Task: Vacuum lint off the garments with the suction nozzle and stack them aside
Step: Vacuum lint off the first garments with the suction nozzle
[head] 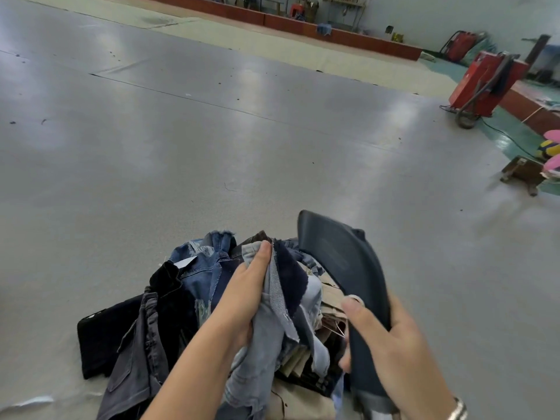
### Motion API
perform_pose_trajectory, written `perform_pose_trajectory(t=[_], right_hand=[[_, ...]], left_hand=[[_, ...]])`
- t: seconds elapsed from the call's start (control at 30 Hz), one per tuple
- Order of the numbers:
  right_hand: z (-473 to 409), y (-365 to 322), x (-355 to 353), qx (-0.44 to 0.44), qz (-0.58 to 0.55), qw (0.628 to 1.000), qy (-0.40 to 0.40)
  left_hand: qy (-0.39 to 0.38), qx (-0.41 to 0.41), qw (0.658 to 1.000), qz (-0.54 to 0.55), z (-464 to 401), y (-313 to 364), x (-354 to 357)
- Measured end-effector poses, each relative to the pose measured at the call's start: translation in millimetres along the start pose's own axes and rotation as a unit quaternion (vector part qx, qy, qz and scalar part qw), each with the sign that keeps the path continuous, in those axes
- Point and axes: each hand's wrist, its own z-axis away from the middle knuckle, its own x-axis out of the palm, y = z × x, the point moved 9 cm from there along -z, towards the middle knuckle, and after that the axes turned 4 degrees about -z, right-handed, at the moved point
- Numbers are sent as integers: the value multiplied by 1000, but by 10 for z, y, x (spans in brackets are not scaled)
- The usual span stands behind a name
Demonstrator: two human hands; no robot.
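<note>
From the head camera, one heap of mixed denim, black and beige garments [194,301] lies on the wide grey worktop [212,131], no bin or basket round it. The left hand [242,295] has its grip closed round a pale blue denim piece [257,353] lifted from the heap, thumb laid along the cloth. The right hand [391,344] has its grip wrapped round the one dark grey, flat, wedge-shaped plastic suction nozzle [342,262], held tilted just beside the heap. Two red wheeled machines [485,86] stand far right.
</note>
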Motion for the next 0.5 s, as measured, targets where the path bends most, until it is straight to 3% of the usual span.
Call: perform_pose_trajectory(t=[0.23,0.4,0.5], right_hand=[[210,215,144,26,36,998,-37],[39,45,70,23,49,999,-2],[81,75,-105,33,30,999,24]], left_hand=[[56,21,997,-55,-22,59,-78],[1,30,993,-110,71,-42,72],[88,11,992,-85,10,-32,-174]])
